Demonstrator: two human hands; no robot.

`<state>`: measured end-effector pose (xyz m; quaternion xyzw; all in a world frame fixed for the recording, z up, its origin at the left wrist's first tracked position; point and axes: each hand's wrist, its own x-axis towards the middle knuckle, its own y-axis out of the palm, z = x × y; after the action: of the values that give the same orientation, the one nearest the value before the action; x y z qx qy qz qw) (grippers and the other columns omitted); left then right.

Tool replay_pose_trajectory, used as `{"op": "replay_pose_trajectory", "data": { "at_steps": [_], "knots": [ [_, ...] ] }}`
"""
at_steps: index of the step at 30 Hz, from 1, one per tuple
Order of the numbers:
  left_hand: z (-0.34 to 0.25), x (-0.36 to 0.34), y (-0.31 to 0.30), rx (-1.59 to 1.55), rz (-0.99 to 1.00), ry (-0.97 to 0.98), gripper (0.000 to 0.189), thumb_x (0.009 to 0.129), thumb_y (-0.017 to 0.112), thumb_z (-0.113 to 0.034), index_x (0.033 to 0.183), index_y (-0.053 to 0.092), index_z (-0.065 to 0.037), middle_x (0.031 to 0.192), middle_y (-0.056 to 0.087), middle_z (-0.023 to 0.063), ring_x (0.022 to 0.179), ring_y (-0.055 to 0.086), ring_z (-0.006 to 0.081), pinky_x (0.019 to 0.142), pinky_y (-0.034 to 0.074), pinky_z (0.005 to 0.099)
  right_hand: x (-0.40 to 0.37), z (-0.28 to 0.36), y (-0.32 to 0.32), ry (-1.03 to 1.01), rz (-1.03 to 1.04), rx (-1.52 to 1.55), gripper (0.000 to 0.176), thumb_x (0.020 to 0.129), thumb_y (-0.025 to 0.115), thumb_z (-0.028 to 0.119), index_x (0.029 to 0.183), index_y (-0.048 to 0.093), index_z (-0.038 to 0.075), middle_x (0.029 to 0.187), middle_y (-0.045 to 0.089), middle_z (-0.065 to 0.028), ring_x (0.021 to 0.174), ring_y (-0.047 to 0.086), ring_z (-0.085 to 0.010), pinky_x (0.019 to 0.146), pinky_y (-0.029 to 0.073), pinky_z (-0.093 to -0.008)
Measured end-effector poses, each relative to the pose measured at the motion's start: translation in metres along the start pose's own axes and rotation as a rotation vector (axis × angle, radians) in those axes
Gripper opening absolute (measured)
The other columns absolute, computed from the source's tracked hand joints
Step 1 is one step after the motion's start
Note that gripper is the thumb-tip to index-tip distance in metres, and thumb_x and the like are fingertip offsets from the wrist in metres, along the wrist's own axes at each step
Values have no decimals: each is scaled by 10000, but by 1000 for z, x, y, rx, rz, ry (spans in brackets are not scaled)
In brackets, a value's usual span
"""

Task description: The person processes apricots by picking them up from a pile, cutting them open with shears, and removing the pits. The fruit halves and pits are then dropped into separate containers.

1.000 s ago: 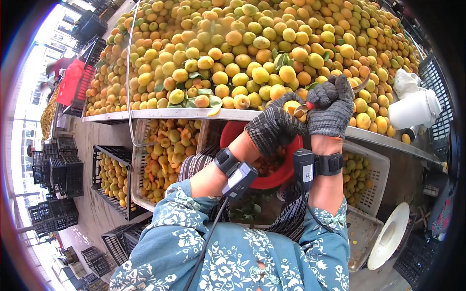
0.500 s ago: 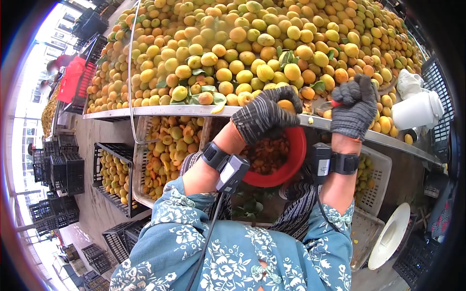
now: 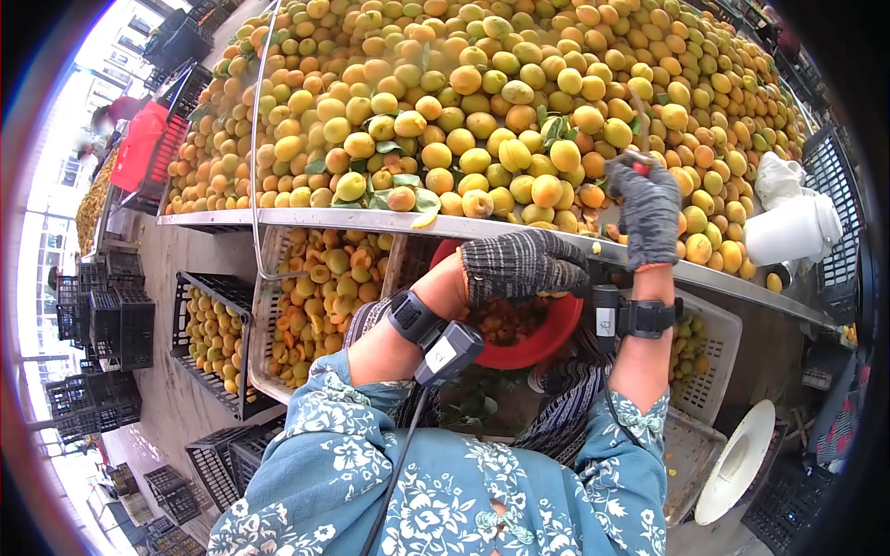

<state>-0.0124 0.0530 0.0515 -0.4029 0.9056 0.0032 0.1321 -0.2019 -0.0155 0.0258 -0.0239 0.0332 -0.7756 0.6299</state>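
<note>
My left hand [image 3: 524,266], in a dark striped knit glove, is above the red bucket [image 3: 547,345]. Its fingers are curled, and a thin yellow-orange edge of an apricot [image 3: 556,294] peeks out beneath them. Brownish-orange pieces [image 3: 505,321] lie inside the bucket. In a matching glove, my right hand [image 3: 646,213] grips a small knife [image 3: 641,168] with a red handle, its thin blade pointing up over the fruit. A large heap of yellow-orange apricots [image 3: 482,122] fills the metal-edged table [image 3: 343,219] before me, with some green leaves among them.
Below the table edge at left stand a pale crate [image 3: 263,347] of cut apricots and a black crate [image 3: 222,289] of apricots. At right are a white container [image 3: 788,230], a pale crate [image 3: 718,357] and a wide-brimmed hat [image 3: 737,463]. A thin metal rod [image 3: 255,157] rises at left.
My left hand has dropped from the table edge to over the bucket. My right hand has shifted left, away from the left hand, and the knife blade now shows pointing up.
</note>
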Motion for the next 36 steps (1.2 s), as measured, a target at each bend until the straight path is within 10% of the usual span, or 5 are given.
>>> {"op": "replay_pose_trajectory", "data": {
  "at_steps": [6, 18, 27, 33, 36],
  "knots": [
    [10, 5, 0, 79, 21, 73, 288, 702, 694, -126, 975, 666, -37, 863, 678, 100, 809, 628, 211, 772, 491, 334, 4, 0, 25, -170, 23, -744, 375, 756, 709, 352, 1008, 644, 82, 944, 665, -166, 903, 634, -340, 788, 484, -413],
    [33, 17, 18, -69, -228, 116, 92, 729, 656, 23, 799, 632, -33, 750, 651, -1, 749, 563, 59, 686, 490, 253, 22, -12, 58, -165, 97, -968, 444, 779, 672, 406, 1024, 617, 41, 992, 648, -195, 982, 605, -354, 853, 459, -444],
    [41, 23, 7, -238, -673, 366, 229, 669, 513, 103, 841, 593, -25, 787, 630, 64, 784, 581, 138, 734, 480, 286, 15, -5, 49, -168, -10, -671, 407, 722, 754, 287, 1034, 676, 38, 909, 688, -144, 830, 651, -273, 762, 491, -355],
    [25, 7, 9, -170, 28, 91, 297, 729, 735, -35, 1013, 646, -28, 891, 656, 35, 858, 580, 106, 766, 482, 278, 19, -14, 30, -148, -25, -247, 364, 712, 766, 248, 1003, 693, 42, 809, 682, -81, 720, 618, -166, 708, 485, -306],
    [12, 1, 1, -63, -6, 35, 237, 752, 749, -97, 964, 677, -19, 823, 661, 18, 811, 571, 88, 738, 479, 260, 9, 0, 27, 1, -15, -109, 320, 742, 759, 169, 1013, 685, 16, 815, 674, -42, 729, 599, -126, 710, 482, -264]
  ]
}}
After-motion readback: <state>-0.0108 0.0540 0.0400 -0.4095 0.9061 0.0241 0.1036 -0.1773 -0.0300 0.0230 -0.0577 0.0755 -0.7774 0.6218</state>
